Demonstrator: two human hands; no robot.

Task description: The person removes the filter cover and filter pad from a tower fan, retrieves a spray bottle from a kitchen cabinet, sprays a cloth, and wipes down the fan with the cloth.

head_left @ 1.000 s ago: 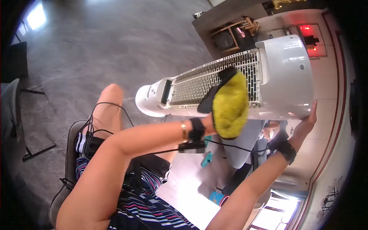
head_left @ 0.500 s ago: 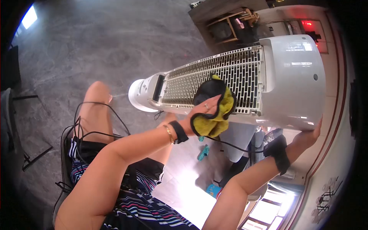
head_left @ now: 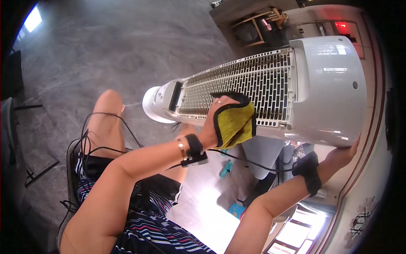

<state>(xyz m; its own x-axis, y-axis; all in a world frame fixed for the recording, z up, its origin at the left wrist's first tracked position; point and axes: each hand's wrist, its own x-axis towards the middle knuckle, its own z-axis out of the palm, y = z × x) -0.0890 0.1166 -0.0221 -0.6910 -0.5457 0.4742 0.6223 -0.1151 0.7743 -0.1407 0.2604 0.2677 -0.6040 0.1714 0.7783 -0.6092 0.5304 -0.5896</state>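
A tall white appliance (head_left: pixel 327 89) with a slatted grille (head_left: pixel 253 86) stretches across the upper right, its round base (head_left: pixel 154 106) at the left end. My left hand (head_left: pixel 211 122) is closed on a yellow cloth (head_left: pixel 234 127) with black edging, at the lower edge of the grille. Folded cloth covers part of the fingers. At the wide end of the appliance, my right hand (head_left: pixel 344 154) holds its lower side, with the fingertips partly hidden.
A black cable (head_left: pixel 253 163) runs between my wrists, and more cables loop over my leg (head_left: pixel 105 131). A dark chair (head_left: pixel 10 122) stands at the left. A wooden cabinet (head_left: pixel 224 19) is at the top. Teal footwear (head_left: pixel 226 168) lies on the floor below the appliance.
My left hand has moved left and slightly down with the cloth, and the cloth's shape has changed. The appliance's wide end appears farther right, with my right hand still at its side.
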